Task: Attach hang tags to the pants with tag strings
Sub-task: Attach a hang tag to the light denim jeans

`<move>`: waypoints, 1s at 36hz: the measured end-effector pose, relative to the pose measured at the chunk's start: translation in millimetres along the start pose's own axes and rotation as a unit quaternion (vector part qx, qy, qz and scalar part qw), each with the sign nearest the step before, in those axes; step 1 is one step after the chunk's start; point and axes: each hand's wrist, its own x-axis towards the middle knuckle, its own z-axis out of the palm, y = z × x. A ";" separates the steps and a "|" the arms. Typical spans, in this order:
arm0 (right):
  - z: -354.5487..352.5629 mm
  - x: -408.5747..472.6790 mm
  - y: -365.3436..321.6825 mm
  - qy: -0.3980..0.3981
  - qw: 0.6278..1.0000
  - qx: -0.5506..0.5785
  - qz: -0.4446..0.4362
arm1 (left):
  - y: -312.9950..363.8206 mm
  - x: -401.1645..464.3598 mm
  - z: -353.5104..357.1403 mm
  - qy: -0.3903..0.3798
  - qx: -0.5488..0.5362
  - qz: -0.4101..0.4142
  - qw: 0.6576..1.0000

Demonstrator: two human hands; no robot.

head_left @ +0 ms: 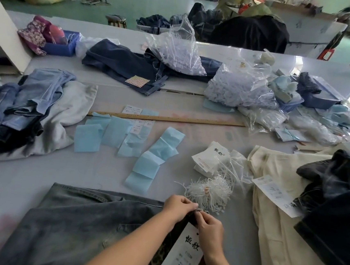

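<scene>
Fastening the tag is the step you are in now. Your left hand [178, 206] grips the waistband corner of the grey jeans [70, 229], which lie spread at the near edge of the table [37, 172], and its fingers are curled closed on the cloth. Your right hand [208, 231] is just beside it, with thumb and fingers pinched together on something small at the top of the white hang tag [183, 255]. I judge it is the tag string, but the string itself is too thin and hidden to see clearly. The tag hangs down from your right hand and lies over the jeans toward the near edge.

Whether the string is already passed through the belt loop or the cloth, I cannot tell; the fingers cover this place. As I judge it, the next move calls for both hands to stay close: hold the waistband firm with the left, and with the right bring the two ends of the string together and push them until they lock.

For the following pants, the bundle of white tag strings [208, 191] waits just beyond your hands, and the small pile of hang tags [209, 159] lies a little farther, beside the cream cloth [274, 206] at the right side of the table.
</scene>
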 end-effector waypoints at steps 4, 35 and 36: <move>-2.7 1.2 5.9 0.003 0.999 -0.034 -0.020 | 3.1 -3.0 6.1 0.007 -0.016 0.001 1.000; -55.1 23.0 -40.8 -0.125 0.958 0.228 -0.117 | 28.0 -36.0 2.9 -0.177 -0.096 0.115 0.973; -53.9 23.6 -41.8 -0.130 0.959 0.225 -0.114 | 29.0 -37.2 3.3 -0.187 -0.089 0.117 0.971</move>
